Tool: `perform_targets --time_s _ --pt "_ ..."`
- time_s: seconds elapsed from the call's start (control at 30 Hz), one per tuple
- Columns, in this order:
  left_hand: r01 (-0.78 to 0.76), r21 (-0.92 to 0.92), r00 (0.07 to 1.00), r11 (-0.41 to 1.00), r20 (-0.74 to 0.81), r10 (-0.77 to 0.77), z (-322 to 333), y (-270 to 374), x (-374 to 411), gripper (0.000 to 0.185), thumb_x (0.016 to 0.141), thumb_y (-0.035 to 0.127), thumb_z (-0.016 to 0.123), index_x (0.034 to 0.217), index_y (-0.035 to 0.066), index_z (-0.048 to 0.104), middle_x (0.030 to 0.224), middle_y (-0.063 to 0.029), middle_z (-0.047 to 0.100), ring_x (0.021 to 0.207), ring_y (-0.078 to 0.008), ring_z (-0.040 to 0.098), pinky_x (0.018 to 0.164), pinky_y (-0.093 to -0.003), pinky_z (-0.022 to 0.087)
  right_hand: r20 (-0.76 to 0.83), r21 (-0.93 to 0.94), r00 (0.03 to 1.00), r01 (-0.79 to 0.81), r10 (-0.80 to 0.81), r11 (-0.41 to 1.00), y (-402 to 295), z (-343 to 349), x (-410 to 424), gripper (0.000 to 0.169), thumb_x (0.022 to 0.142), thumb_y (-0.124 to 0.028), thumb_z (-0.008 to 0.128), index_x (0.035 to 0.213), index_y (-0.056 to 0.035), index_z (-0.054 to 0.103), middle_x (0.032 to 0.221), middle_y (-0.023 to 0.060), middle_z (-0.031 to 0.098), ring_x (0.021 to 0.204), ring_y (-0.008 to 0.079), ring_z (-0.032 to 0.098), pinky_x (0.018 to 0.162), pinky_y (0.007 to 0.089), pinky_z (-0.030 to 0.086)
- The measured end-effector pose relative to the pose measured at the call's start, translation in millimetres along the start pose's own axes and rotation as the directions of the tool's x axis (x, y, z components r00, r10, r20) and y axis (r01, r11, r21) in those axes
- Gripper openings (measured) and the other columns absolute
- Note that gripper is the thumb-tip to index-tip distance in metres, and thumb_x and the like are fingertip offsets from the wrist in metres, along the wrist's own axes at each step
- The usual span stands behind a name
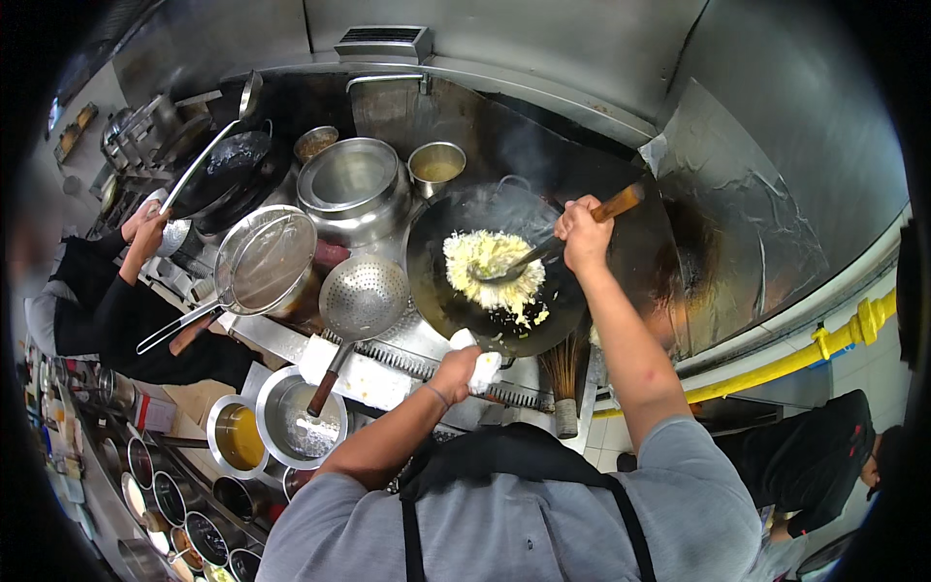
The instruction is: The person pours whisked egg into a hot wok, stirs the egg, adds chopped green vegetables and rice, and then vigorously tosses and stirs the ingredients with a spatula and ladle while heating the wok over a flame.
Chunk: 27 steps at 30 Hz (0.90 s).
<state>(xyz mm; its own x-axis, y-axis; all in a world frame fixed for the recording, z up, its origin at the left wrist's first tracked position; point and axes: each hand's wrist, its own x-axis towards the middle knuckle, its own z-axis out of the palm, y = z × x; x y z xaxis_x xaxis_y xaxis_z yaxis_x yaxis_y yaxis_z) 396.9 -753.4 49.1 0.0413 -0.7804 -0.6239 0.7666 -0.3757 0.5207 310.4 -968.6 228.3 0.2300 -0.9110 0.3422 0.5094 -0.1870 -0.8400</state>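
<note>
A dark steel wok [429, 284] sits on the range in front of me. In it lies a mound of fried rice with yellow egg [465, 262]. My right hand [585, 234] grips the wooden handle [618, 202] of a wok ladle [531, 254], whose head is down in the rice. Through a folded white cloth [485, 371], my left hand [454, 375] holds the wok's near rim; the cloth hides most of the near handle. A perforated skimmer [364, 297] with a wooden handle rests left of the wok.
Left of the wok stand a lidded steel pot [349, 178], a small pot of yellowish liquid [436, 164] and a mesh strainer [265, 258]. A bamboo wok brush [560, 375] is at the front. Further left, a co-worker's hands [145, 225] hold a long ladle near another wok [233, 167].
</note>
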Motion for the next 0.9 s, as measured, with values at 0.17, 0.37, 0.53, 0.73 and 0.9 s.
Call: perform_targets --time_s 0.17,0.37,0.53,0.73,0.9 --pt "0.051 -0.01 0.996 0.999 0.069 -0.05 9.0 -2.8 -33.5 0.023 0.09 0.016 0.044 0.096 -0.004 0.055 0.08 -0.0157 0.065 0.063 -0.0276 0.067 0.051 -0.0394 0.055 0.123 -0.003 0.985 -0.123 0.122 0.992 -58.5 27.3 -16.4 0.017 0.081 -0.002 0.055 0.072 -0.0076 0.042 0.051 0.0011 0.036 0.037 0.0112 0.034 0.037 0.0285 0.031" --pt "-0.066 -0.03 0.997 0.997 -0.05 0.064 -25.7 -43.8 -62.0 0.024 0.087 0.007 0.049 0.107 -0.003 0.056 0.09 -0.0151 0.065 0.074 -0.0269 0.067 0.064 -0.0373 0.057 0.07 0.061 0.998 -0.014 0.009 0.998 -28.2 4.5 -13.1 0.019 0.081 -0.004 0.054 0.069 -0.011 0.042 0.05 -0.0005 0.032 0.038 0.0113 0.032 0.039 0.0278 0.03" --pt "0.008 -0.013 0.998 1.0 0.07 -0.007 -3.6 -6.0 -70.4 0.02 0.091 0.014 0.046 0.1 0.0 0.058 0.085 -0.0125 0.067 0.068 -0.0255 0.067 0.058 -0.0418 0.057 -0.007 -0.052 0.999 0.042 -0.043 0.998 -28.2 22.4 -50.0 0.013 0.077 0.002 0.052 0.069 -0.0046 0.045 0.053 0.0026 0.043 0.04 0.0116 0.042 0.039 0.0271 0.036" --pt "-0.008 0.053 0.999 0.999 -0.032 0.01 -28.5 -41.7 -67.4 0.023 0.09 0.015 0.047 0.104 0.0 0.058 0.086 -0.013 0.067 0.072 -0.0245 0.067 0.061 -0.0396 0.056 0.053 0.017 0.998 0.023 -0.024 1.0 -36.6 21.0 -17.4 0.019 0.078 0.001 0.052 0.066 -0.0087 0.041 0.052 0.001 0.037 0.039 0.012 0.034 0.041 0.0274 0.032" --pt "0.087 0.022 0.981 0.996 0.172 -0.09 -5.5 -2.2 -43.4 0.026 0.093 0.019 0.04 0.098 0.0 0.058 0.084 -0.0135 0.066 0.067 -0.0284 0.066 0.059 -0.0411 0.056 0.045 -0.016 0.998 0.049 -0.048 0.999 -15.5 25.6 -63.1 0.016 0.077 0.003 0.053 0.067 -0.0051 0.043 0.052 0.0033 0.045 0.041 0.0111 0.042 0.041 0.0252 0.034"
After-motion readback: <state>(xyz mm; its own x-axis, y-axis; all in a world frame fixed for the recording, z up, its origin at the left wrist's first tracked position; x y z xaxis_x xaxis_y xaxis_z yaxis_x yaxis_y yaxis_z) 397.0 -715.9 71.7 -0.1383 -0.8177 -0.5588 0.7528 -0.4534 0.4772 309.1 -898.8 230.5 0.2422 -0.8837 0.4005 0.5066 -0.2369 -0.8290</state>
